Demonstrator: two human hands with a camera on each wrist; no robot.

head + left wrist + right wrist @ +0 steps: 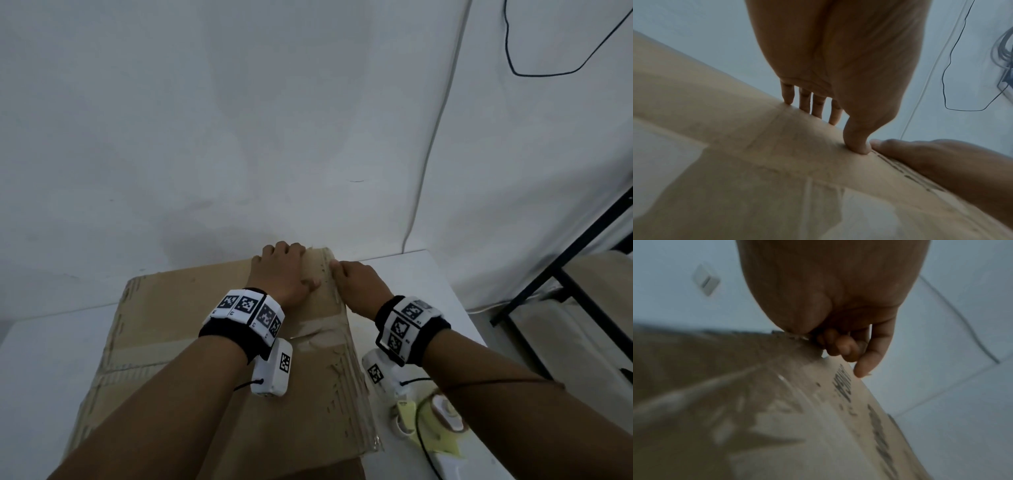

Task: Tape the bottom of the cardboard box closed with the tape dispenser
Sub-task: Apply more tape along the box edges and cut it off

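A worn cardboard box (191,329) lies on a white table (41,359) with a taped face up. My left hand (284,270) rests flat on its far right corner. The fingers (805,100) reach straight over the far edge and the thumb (857,142) presses on top. My right hand (359,284) holds the box's right edge beside it, thumb on the top rim, fingers (838,344) curled against the printed side wall (869,410). The tape dispenser (442,416), with a yellowish roll, lies on the table under my right forearm; neither hand touches it.
Old wrinkled clear tape (318,334) crosses the box top. A white wall stands just behind the table, with a white cable (428,154) and a black cable (548,73) on it. A black metal rack (582,267) stands to the right.
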